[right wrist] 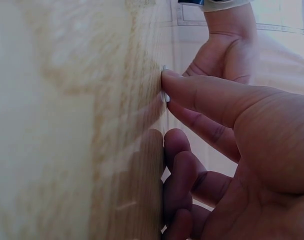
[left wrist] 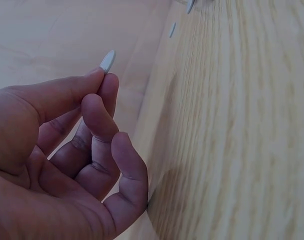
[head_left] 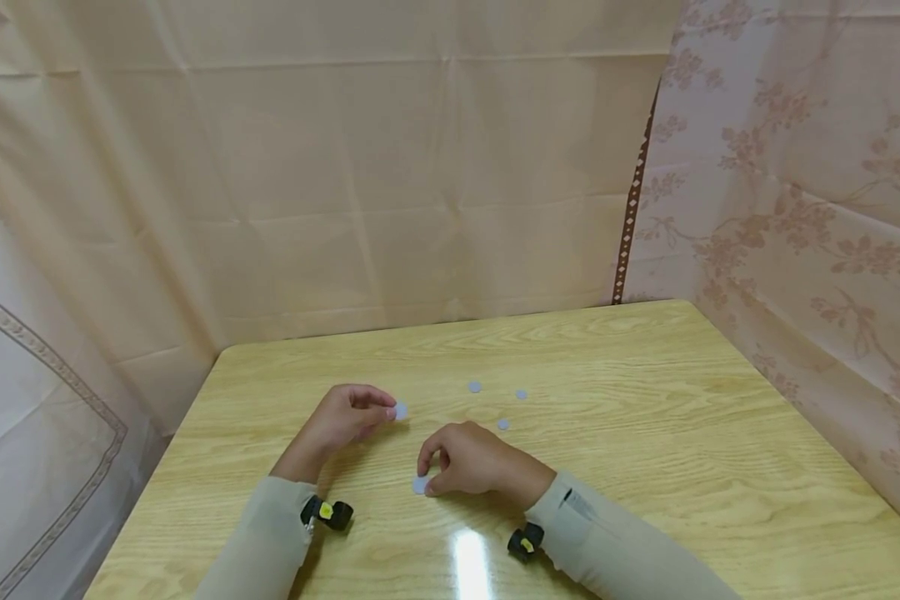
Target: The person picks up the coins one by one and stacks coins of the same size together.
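Note:
My left hand (head_left: 352, 414) holds a thin, pale round disc (head_left: 401, 411) between thumb and forefinger, raised over the left part of the table. In the left wrist view this disc (left wrist: 108, 61) is seen nearly edge-on, with the other fingers loosely bent below it. Nearer the front, my right hand (head_left: 471, 458) pinches a second pale disc (head_left: 420, 485) with thumb and forefinger, right at the tabletop. The right wrist view shows that disc (right wrist: 166, 96) mostly covered by the thumb, while the remaining fingers rest bent along the wood.
Three more pale discs lie beyond my right hand: one at the back (head_left: 475, 387), one further right (head_left: 521, 394) and one closer (head_left: 503, 424). The wooden table (head_left: 645, 433) is bordered by a beige curtain (head_left: 420, 192) behind and a flowered curtain (head_left: 810, 208) at right.

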`<state>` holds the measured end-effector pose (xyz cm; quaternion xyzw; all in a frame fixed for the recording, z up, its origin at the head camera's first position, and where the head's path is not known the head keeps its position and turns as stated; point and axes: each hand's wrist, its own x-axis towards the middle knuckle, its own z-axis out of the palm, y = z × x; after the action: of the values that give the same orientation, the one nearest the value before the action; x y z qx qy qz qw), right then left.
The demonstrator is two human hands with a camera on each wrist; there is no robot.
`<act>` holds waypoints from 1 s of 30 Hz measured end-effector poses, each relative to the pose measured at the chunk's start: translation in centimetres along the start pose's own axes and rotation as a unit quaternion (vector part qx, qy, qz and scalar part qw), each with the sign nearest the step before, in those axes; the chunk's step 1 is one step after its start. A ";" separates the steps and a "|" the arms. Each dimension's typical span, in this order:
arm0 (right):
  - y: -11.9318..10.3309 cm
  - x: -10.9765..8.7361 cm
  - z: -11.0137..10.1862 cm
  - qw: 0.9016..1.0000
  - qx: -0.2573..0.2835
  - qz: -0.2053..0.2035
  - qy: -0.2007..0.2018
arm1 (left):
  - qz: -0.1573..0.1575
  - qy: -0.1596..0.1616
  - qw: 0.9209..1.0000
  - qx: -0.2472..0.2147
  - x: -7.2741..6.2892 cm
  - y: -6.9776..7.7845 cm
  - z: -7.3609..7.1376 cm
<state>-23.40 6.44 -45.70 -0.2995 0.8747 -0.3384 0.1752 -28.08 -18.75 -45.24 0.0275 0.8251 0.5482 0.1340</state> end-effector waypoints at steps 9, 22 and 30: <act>-0.1 0.1 -0.1 1.000 -0.016 -0.002 0.007 | -0.001 -0.012 1.000 -0.001 -0.6 0.2 0.2; -0.2 0.1 -0.1 1.000 -0.022 0.002 0.013 | 0.000 -0.024 1.000 0.004 -1.4 -0.1 0.1; 0.0 0.1 0.0 1.000 -0.022 0.002 0.015 | 0.015 -0.047 0.999 0.001 -2.0 -0.1 0.2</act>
<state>-23.47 6.38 -45.67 -0.2965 0.8849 -0.3233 0.1566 -26.05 -18.97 -45.02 0.0659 0.8181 0.5472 0.1645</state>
